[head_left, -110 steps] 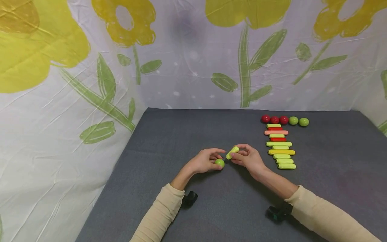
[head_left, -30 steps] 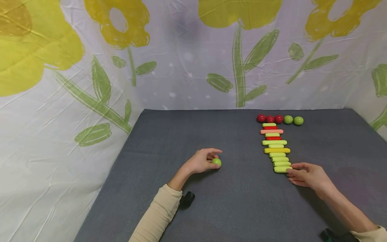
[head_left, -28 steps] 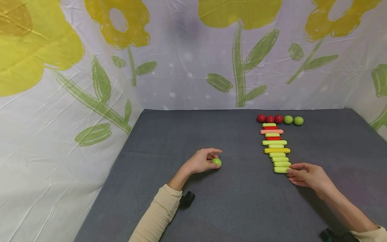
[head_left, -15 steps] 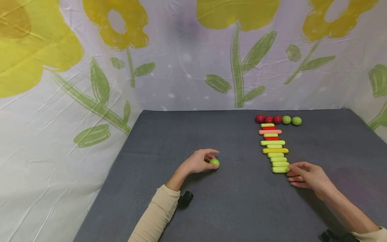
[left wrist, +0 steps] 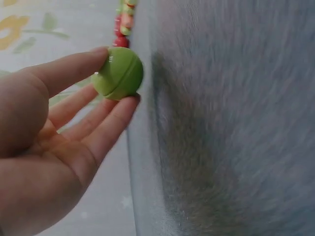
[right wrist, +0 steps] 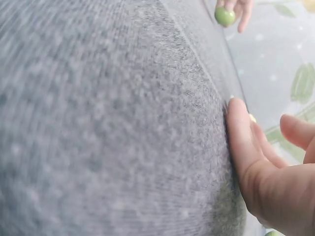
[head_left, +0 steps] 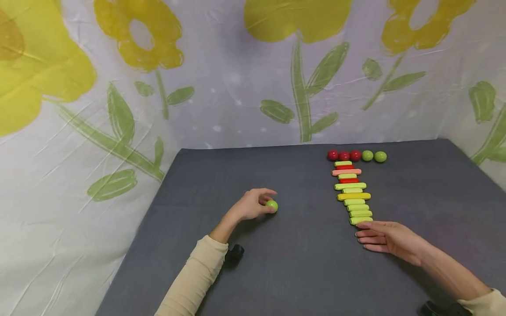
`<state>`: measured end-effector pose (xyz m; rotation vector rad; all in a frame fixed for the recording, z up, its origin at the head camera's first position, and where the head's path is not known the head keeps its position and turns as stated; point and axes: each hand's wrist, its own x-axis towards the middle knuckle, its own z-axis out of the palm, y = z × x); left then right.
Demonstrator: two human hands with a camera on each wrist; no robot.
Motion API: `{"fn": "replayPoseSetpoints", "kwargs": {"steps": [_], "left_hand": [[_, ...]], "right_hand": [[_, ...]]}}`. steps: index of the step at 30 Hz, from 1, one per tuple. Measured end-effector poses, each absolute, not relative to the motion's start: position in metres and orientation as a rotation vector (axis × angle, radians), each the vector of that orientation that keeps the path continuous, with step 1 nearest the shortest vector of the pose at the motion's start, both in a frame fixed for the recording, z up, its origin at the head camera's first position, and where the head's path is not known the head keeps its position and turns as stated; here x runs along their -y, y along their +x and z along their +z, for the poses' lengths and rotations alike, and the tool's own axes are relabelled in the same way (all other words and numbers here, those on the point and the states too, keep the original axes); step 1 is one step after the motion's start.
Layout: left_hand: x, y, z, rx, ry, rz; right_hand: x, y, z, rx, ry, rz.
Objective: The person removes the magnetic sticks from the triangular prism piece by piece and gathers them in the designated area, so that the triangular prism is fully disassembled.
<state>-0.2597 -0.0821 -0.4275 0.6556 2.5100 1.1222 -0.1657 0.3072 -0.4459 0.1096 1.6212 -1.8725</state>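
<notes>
My left hand pinches a glossy green ball between thumb and fingertips; a groove runs around the ball. In the head view, that hand is over the left-middle of the dark table. To the right, my right hand lies beside the near end of a column of short coloured sticks, its fingers extended and nothing held. Its upper fingertips overlap the nearest light-green stick. The right wrist view has the right hand's fingers low along the tabletop, the thumb apart from them.
The column mixes light-green, red, pink and yellow sticks of differing lengths. At its far end, three red balls and two green balls form a row. A flower-printed cloth stands behind the dark table.
The right hand carried a light-green stick from beside the left hand to the column's near end, let go and spread its fingers. The left hand kept the green ball; the head view shifted slightly.
</notes>
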Motion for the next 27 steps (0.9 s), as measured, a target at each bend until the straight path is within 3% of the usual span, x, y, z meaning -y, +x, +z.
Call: {"fn": "replayPoseSetpoints", "kwargs": {"steps": [14, 27], "left_hand": [[0.036, -0.328, -0.427, -2.602, 0.422, 1.382], [-0.019, -0.361, -0.427, -2.586, 0.29, 1.672]], "right_hand": [[-0.311, -0.164, -0.457, -1.559, 0.11, -1.945], [-0.314, -0.165, -0.461, -1.465, 0.122, -2.01]]}}
